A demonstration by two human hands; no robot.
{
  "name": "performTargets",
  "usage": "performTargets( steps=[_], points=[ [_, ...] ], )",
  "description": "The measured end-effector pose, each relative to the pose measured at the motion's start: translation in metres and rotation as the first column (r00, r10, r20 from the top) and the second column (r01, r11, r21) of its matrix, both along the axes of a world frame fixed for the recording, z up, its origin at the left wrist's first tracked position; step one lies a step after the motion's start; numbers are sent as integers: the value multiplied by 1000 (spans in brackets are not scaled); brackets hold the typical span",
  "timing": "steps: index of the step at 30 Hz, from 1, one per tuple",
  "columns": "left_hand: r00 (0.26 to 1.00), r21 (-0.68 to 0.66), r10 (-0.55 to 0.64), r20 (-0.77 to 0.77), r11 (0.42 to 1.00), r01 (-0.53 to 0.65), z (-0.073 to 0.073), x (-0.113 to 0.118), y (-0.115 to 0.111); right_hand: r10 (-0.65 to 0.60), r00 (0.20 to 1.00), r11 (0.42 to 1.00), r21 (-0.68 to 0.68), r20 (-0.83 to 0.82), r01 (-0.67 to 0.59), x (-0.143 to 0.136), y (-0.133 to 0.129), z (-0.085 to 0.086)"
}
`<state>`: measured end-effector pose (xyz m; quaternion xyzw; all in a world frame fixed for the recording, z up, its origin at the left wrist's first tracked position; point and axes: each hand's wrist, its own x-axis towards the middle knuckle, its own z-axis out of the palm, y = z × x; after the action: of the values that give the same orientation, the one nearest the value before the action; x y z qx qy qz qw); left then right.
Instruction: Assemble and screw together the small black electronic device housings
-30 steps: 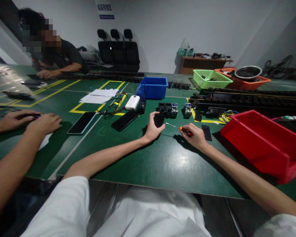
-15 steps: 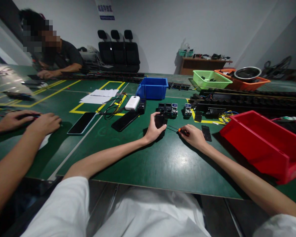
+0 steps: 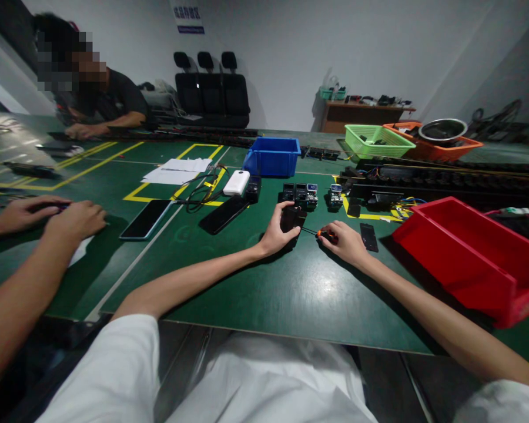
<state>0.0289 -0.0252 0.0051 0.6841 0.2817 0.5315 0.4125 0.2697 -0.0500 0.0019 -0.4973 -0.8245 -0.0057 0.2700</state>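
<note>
Over the near part of the green table, a screwdriver is being pointed to the left and slightly away from the body, its long axis laid mostly crosswise, handle to the right, shaft to the left. The handle is gripped in the right hand, fingers curled round it. By the left hand, a black device is gripped between thumb and fingers, its right end turned towards the shaft. The screwdriver is thus held between the 2 hands, its tip brought right up to the device; whether contact is made cannot be told. A handle of orange and black is shown, partly covered by fingers, with a thin, dark shaft. The device is seen as dark and blocky, its left part hidden by the hand.

Just beside the right hand, a flat black plate is laid on the table, and farther right a red bin is set at a slant. Beyond the left hand, 3 small modules are lined up side by side, with 1 more module placed apart to their right. Farther back, a blue bin is stood.
</note>
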Motion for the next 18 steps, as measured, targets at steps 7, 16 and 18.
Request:
performTargets(
  steps=[7, 16, 18],
  points=[
    [997, 50, -71, -12, 996, 72, 6, 0, -7, 96, 978, 983, 170, -183, -65, -8, -7, 5],
    [986, 150, -157, -49, 975, 163, 5, -1, -14, 249, 843, 967, 71, -476, -245, -42, -26, 9],
    [985, 164, -159, -64, 972, 168, 5, -1, -15, 241, 818, 963, 26, -523, -267, -47, -23, 10]
  ],
)
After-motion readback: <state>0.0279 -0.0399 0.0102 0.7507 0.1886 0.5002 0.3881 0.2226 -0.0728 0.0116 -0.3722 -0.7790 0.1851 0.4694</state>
